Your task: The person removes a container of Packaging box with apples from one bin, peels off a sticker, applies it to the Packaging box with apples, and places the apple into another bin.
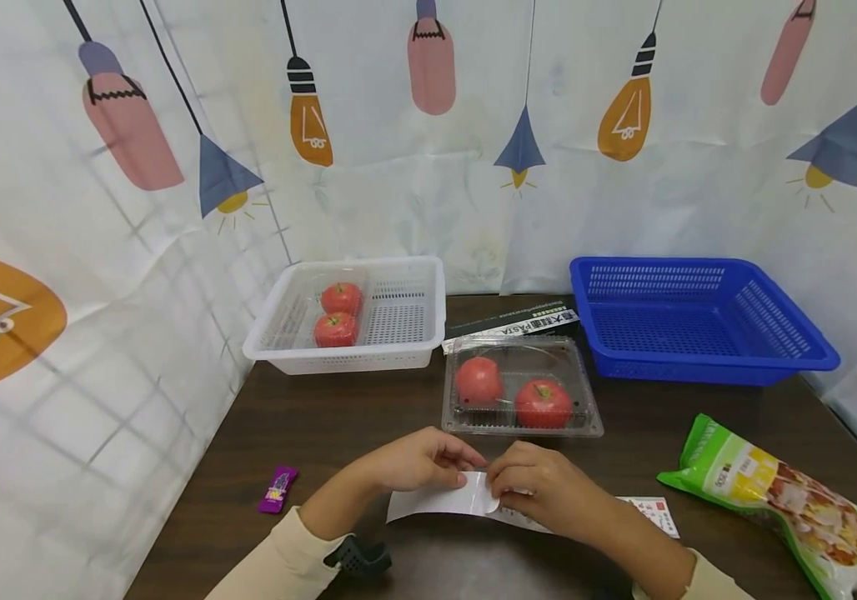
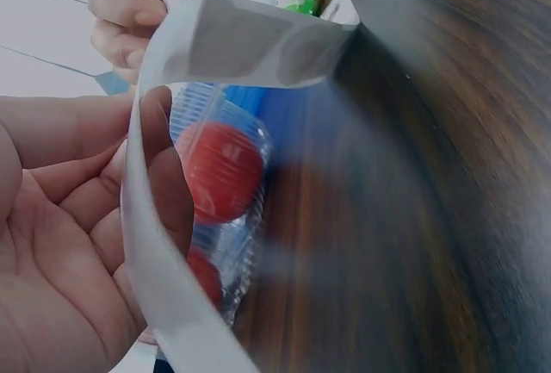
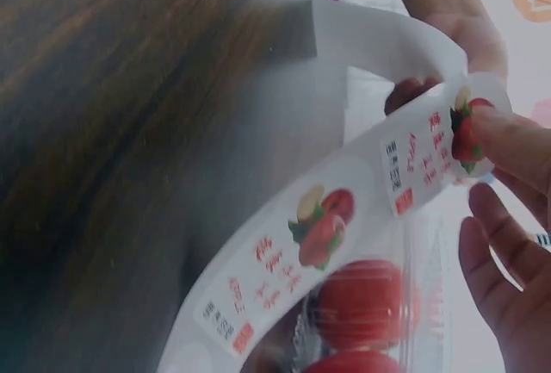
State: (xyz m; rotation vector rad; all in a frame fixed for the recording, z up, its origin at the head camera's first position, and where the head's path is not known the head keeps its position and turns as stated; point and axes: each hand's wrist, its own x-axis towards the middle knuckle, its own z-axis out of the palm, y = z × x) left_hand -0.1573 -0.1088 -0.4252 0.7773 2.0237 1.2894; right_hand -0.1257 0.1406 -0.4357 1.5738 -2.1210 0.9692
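Both hands hold a long white strip of printed labels low over the table's front. My left hand pinches it between thumb and fingers near the middle. My right hand pinches the strip close beside, its thumb on a label with red fruit pictures in the right wrist view. The strip curls back at that spot and one end trails to the right under the right forearm. Just beyond the hands sits a clear plastic box with two red apples inside.
At the back left, a white basket holds another clear pack of red apples. A blue basket stands back right, with a dark pasta box between them. A green food bag lies right, a purple packet left.
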